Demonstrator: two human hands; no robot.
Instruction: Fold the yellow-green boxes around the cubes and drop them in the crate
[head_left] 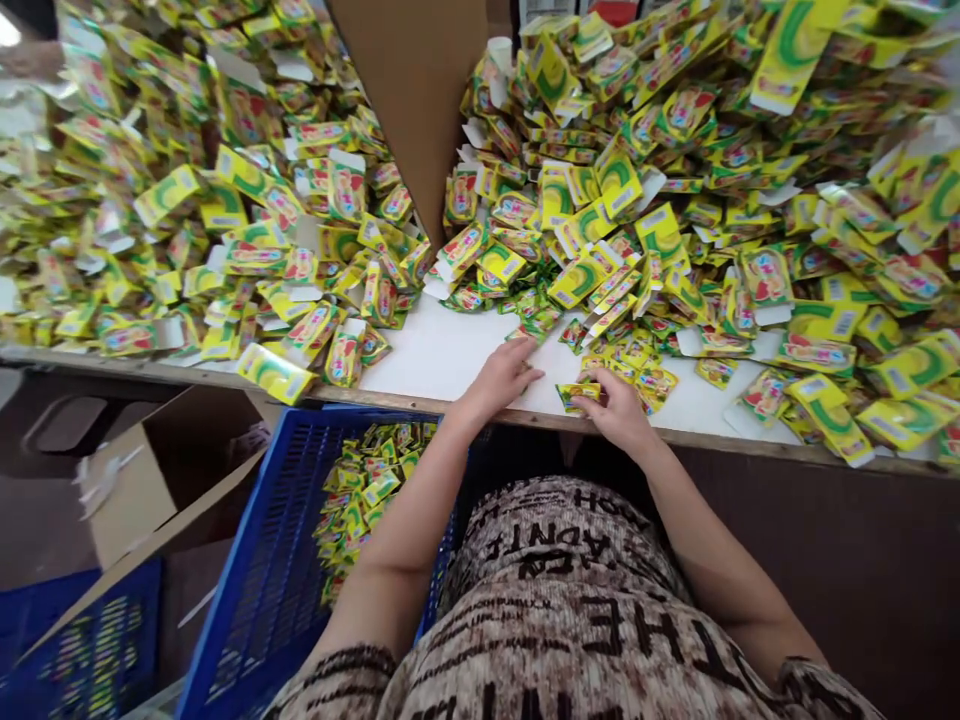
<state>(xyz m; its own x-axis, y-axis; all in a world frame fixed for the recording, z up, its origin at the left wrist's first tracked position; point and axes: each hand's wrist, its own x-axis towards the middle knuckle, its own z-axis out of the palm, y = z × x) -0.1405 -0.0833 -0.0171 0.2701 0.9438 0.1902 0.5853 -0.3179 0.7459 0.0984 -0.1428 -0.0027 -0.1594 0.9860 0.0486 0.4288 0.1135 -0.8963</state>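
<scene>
Nearest, the person's patterned shirt (555,620) is filling the space below both hands. To the left of and below the left hand, a blue crate (255,530) is holding many small packets (379,487), the left forearm passing over it. At the table's front edge, the right hand (619,410) is pinching a yellow packet (570,393) between thumb and fingers. The left hand (501,380) is lying palm down with thumb and fingers slightly parted; whether its fingertips are touching the green packets (540,318) just beyond them is hard to tell. Just beyond the right hand, loose yellow packets (656,385) are lying on the white tabletop (420,355). Farther off, yellow-green boxes (589,275) are heaping up beyond both hands, and a cardboard divider (420,100) is standing beyond the left hand, separating them from another heap (255,250) to its left.
</scene>
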